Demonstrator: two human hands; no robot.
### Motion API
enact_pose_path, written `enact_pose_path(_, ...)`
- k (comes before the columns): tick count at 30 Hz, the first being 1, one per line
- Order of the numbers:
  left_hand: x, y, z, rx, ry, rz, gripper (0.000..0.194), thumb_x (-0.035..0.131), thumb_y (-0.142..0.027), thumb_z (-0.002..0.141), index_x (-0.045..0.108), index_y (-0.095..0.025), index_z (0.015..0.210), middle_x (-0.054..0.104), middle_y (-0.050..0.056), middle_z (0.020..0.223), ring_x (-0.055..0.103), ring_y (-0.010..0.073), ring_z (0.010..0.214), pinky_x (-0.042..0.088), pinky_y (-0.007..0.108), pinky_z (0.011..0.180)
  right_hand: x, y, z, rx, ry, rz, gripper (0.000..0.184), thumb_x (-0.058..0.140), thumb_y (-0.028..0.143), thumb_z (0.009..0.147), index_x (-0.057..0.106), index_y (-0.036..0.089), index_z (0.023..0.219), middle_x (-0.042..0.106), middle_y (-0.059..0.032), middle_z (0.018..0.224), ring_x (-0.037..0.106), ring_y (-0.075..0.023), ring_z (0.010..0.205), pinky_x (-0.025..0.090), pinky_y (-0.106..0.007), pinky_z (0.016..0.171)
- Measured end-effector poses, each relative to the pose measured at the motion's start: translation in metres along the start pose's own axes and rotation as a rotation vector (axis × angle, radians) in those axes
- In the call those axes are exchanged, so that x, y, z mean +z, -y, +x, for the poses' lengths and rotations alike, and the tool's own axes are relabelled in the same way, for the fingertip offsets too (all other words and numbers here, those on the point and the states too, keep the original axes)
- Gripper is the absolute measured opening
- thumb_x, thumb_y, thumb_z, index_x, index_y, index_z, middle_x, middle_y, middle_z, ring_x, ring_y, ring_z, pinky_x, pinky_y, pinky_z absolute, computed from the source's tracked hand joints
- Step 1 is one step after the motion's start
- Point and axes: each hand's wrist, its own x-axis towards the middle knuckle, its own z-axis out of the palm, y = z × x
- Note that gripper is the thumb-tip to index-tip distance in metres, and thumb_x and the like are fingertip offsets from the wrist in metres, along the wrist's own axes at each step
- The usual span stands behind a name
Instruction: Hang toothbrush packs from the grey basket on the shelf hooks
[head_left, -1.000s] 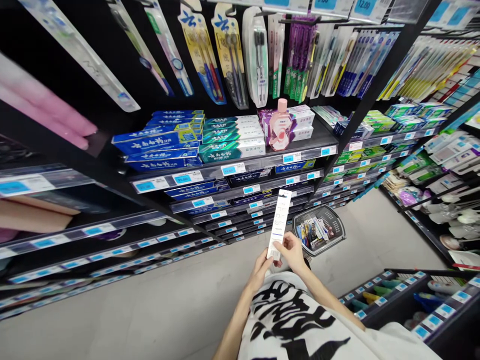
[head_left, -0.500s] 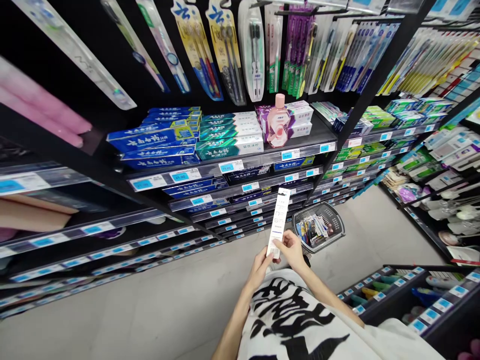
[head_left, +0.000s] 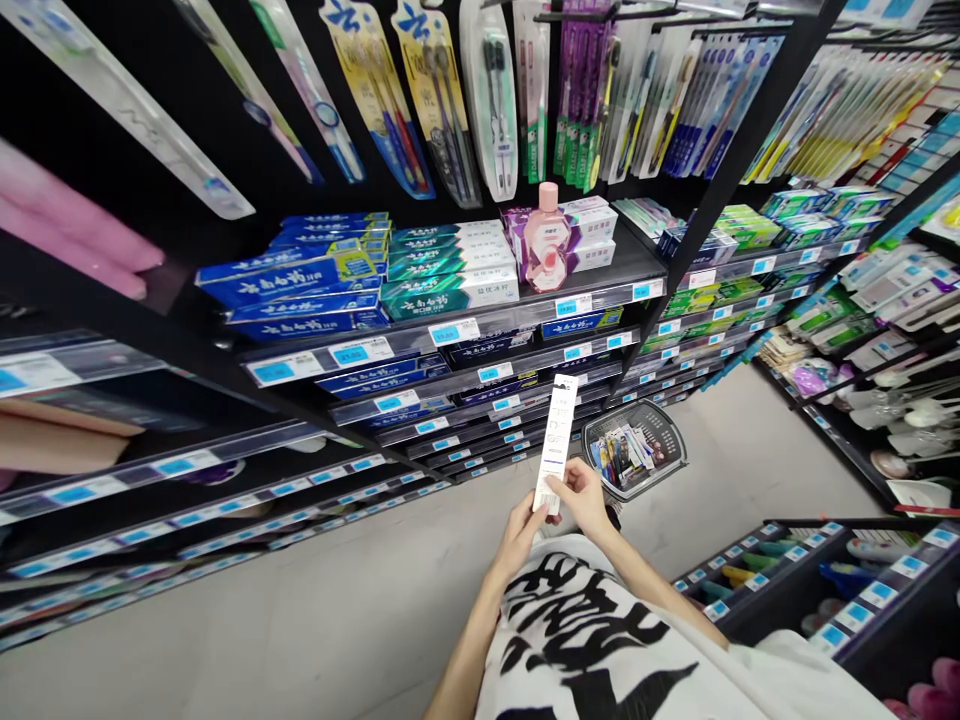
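Observation:
Both hands hold a slim white toothbrush pack upright in front of my body, its printed face toward me and a dark hang hole near the top. My left hand grips the lower left edge, thumb along the side. On the lower right, my right hand is closed on the pack with its thumb pressed across the front. The fingers behind the pack are mostly hidden. Just beyond my right hand, a dark shopping basket holds several packaged items.
Shelves ahead carry blue toothpaste boxes, green and white boxes and a pink bottle. Packaged toothbrushes hang above them. A low shelf unit stands close on my right. Grey floor lies below.
The view has shifted slightly, so the shelves appear a little further left. Both hands keep the same hold on the toothbrush pack.

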Motion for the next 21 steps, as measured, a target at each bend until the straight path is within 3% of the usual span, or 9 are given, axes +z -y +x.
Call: enact_pose_path(21, -0.0018, 0.0056, -0.0015, -0.004, 0.011, -0.023, 0.036, 0.063, -0.048, 0.092, 0.066, -0.014, 0.105, 0.065, 0.005, 0.089, 0.063, 0.02, 0.08, 0.052, 0.033, 0.078, -0.0003, 0.0007, -0.0009, 0.009, 0.015, 0.006, 0.031, 0.083, 0.044, 0.074, 0.064, 0.022, 0.085, 0.07, -0.0008, 0.075, 0.062, -0.0164, 0.063, 0.05, -0.029, 0.058)
